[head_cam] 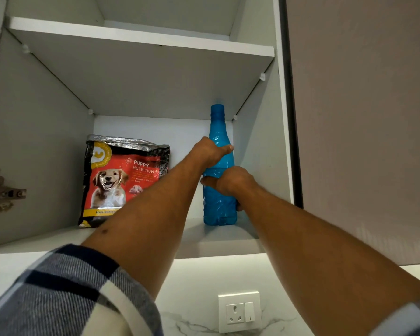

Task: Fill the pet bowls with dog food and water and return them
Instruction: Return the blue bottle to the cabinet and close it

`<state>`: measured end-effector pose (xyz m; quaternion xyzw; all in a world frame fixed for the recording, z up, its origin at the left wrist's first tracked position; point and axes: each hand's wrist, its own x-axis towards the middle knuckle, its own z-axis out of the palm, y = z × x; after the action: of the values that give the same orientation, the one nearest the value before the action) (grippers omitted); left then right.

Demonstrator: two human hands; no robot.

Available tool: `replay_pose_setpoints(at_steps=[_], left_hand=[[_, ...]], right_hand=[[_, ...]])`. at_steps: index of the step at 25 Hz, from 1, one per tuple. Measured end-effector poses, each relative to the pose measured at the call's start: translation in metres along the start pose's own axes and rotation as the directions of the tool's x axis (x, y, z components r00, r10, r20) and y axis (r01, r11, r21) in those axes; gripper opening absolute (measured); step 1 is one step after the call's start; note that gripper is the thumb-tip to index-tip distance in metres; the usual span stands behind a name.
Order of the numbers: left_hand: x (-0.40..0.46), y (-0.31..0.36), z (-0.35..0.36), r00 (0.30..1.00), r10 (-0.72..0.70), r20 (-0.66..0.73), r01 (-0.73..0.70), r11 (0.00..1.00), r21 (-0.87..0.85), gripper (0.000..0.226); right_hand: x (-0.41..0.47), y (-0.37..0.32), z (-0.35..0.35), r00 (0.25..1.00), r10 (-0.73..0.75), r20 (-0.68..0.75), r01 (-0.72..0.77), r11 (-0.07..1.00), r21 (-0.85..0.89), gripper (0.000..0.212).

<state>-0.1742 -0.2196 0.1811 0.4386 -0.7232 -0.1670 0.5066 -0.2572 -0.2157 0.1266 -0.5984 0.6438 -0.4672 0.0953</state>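
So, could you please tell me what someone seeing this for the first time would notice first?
The eye goes first to the bright blue bottle standing at the right of the open cupboard's lower shelf, with the left hand gripping it near the neck and the right hand around its middle. Next comes the red puppy food bag, upright on the same shelf to the left.

**Lower cupboard shelf, two items standing**

White laminate cupboard shelf (218,236) carries two things; a red-and-black foil puppy-food bag (121,183) stands upright at the left; a blue translucent plastic bottle (219,209) stands upright at the right, well apart from the bag.
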Motion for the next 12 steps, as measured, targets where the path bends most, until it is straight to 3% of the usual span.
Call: replay_pose_setpoints(at_steps=[8,12], left_hand=[[0.038,-0.019,0.021,0.998,-0.053,-0.015,0.053,0.999,0.002,0.072],[0.050,-0.019,0.029,0.997,-0.078,-0.008,0.078,0.996,0.040,0.072]], right_hand=[[0.060,0.005,0.030,0.999,-0.053,0.010,0.053,0.983,-0.174,0.078],[0.060,0.008,0.027,1.000,0.016,0.002,-0.016,0.983,-0.183,0.068]])
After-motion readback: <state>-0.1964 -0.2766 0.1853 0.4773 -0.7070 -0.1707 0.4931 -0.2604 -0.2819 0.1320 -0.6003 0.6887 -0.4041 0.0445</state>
